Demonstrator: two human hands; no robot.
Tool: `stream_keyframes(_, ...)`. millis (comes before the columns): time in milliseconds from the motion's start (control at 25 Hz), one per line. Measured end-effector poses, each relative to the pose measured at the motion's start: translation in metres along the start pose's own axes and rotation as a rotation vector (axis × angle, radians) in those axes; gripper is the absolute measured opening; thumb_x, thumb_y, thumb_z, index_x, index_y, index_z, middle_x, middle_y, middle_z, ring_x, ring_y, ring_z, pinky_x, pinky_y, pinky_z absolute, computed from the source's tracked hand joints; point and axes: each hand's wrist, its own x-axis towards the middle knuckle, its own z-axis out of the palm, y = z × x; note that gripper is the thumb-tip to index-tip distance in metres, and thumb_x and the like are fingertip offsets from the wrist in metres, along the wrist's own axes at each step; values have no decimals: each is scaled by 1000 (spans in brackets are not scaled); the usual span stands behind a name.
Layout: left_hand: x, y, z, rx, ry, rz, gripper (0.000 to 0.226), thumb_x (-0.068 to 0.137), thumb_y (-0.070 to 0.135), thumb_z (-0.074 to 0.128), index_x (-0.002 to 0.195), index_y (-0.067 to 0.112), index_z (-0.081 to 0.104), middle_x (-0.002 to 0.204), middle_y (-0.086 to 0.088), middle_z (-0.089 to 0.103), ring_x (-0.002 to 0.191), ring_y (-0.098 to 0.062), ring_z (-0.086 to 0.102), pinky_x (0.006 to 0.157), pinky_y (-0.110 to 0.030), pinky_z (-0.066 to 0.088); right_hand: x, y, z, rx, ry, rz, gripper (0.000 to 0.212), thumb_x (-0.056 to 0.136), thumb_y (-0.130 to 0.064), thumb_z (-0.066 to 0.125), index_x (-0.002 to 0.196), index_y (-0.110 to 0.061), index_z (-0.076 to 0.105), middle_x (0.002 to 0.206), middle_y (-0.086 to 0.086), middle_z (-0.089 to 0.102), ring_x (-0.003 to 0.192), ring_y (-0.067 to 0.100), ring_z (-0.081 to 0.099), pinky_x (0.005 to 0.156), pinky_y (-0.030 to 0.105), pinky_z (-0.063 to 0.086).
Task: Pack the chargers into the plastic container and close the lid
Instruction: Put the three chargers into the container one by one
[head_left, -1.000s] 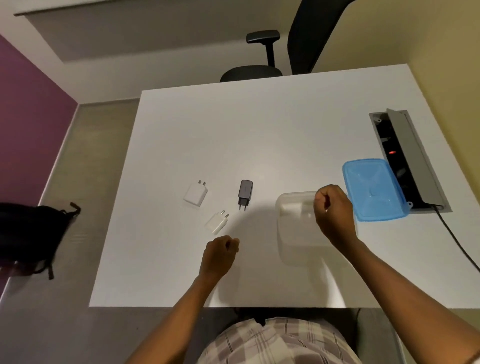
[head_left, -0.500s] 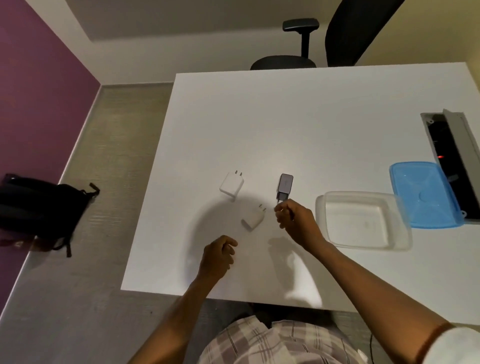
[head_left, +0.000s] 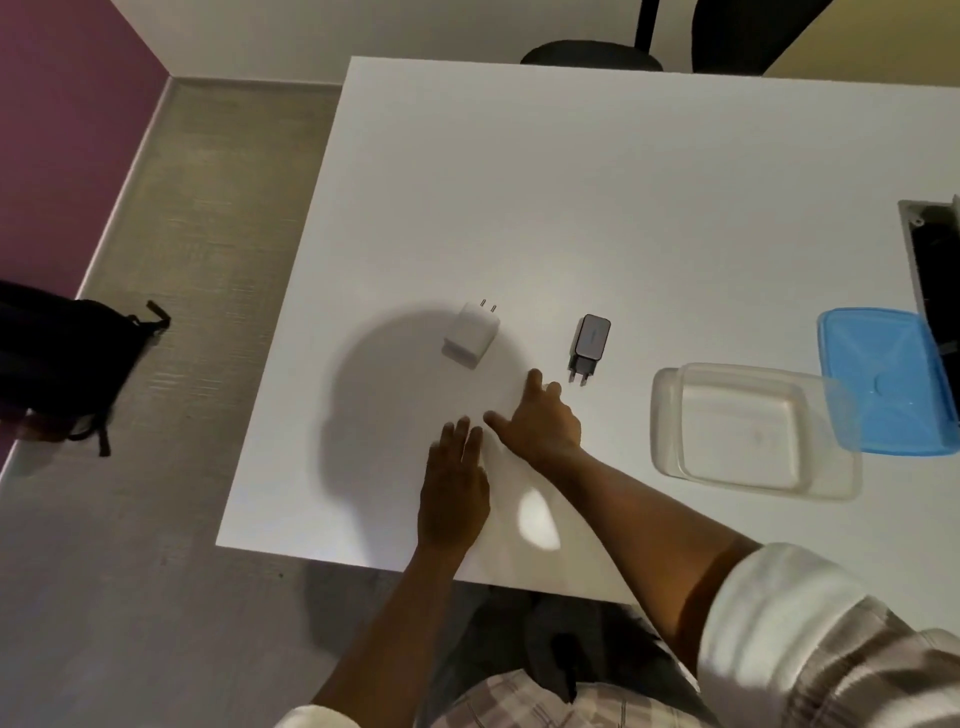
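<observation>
White table (head_left: 597, 208) fills view. Clear plastic container (head_left: 748, 431) sits open at right, nothing inside; blue lid (head_left: 883, 379) lies beside it, overlapping its far right corner. Left hand (head_left: 453, 488) flat on table, fingers together. Right hand (head_left: 540, 421) just beside it, fingers spread, palm down; anything beneath hidden. White charger (head_left: 470, 335) and dark charger (head_left: 589, 345) lie on table beyond hands, apart.

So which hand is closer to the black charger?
The right hand. Its fingertips reach up just left of and below the black charger, not touching it. The left hand lies flat on the table, further down and left.
</observation>
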Motion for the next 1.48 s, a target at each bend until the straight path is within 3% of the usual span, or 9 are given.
stream_keyframes(160, 1, 16, 24, -1, 38, -88, 61, 101, 37, 45, 154, 13, 30, 164, -9, 23, 152, -31, 19, 124, -46, 12, 5, -1, 4, -104, 33, -56, 60, 86, -37, 62, 135, -17, 33, 120, 15, 46, 98, 39, 62, 69, 37, 44)
stream_keyframes(280, 2, 34, 34, -18, 32, -186, 65, 101, 37, 45, 156, 9, 24, 165, -13, 19, 153, -32, 15, 124, -47, 11, 6, 12, -2, -145, 4, -150, 57, 84, -21, 65, 134, -18, 38, 122, 17, 46, 100, 40, 59, 74, 41, 51)
stream_keyframes(480, 13, 64, 46, 19, 14, -235, 70, 101, 46, 34, 157, 7, 16, 166, -15, 12, 153, -34, 9, 125, -50, 7, -9, 46, -23, -90, -4, -269, 56, 82, -23, 67, 132, -20, 43, 121, 17, 50, 98, 38, 62, 80, 43, 57)
stream_keyframes(680, 25, 88, 56, 22, 30, -160, 67, 103, 45, 26, 158, 9, 10, 167, -13, 9, 155, -30, 6, 125, -52, 15, -39, 76, -72, 37, 166, -370, 54, 77, -26, 67, 127, -21, 46, 104, 13, 57, 82, 34, 66, 64, 30, 49)
stream_keyframes(800, 24, 86, 58, 44, 57, -149, 68, 102, 43, 26, 158, 8, 6, 167, -12, 4, 155, -28, 2, 126, -50, 11, -50, 108, -107, 124, 228, -317, 52, 76, -30, 68, 124, -27, 47, 104, 8, 59, 82, 28, 63, 61, 23, 38)
stream_keyframes(880, 22, 86, 58, 44, 65, -144, 69, 101, 40, 31, 157, 7, 9, 167, -12, 6, 155, -28, 4, 126, -50, 12, -48, 134, -126, 129, 241, -238, 52, 77, -31, 69, 124, -31, 45, 107, 6, 58, 85, 26, 58, 64, 26, 36)
stream_keyframes(1080, 23, 89, 58, 35, 97, -161, 70, 99, 38, 35, 157, 8, 11, 167, -12, 10, 155, -27, 7, 126, -48, 13, -30, 195, -142, 65, 143, -13, 57, 75, -37, 72, 124, -26, 47, 104, 10, 60, 80, 26, 58, 70, 33, 46)
stream_keyframes(1160, 24, 90, 58, 36, 94, -169, 71, 98, 39, 34, 157, 8, 11, 167, -11, 10, 155, -27, 8, 126, -48, 13, -20, 209, -137, 49, 74, 12, 58, 74, -37, 73, 125, -26, 48, 104, 10, 61, 84, 27, 61, 72, 34, 50)
stream_keyframes(1480, 26, 90, 56, 40, 58, -194, 72, 96, 41, 28, 158, 10, 10, 167, -8, 8, 155, -24, 7, 127, -44, 10, 11, 212, -104, 2, -22, 4, 58, 77, -32, 70, 130, -25, 47, 114, 11, 56, 93, 34, 63, 70, 31, 41)
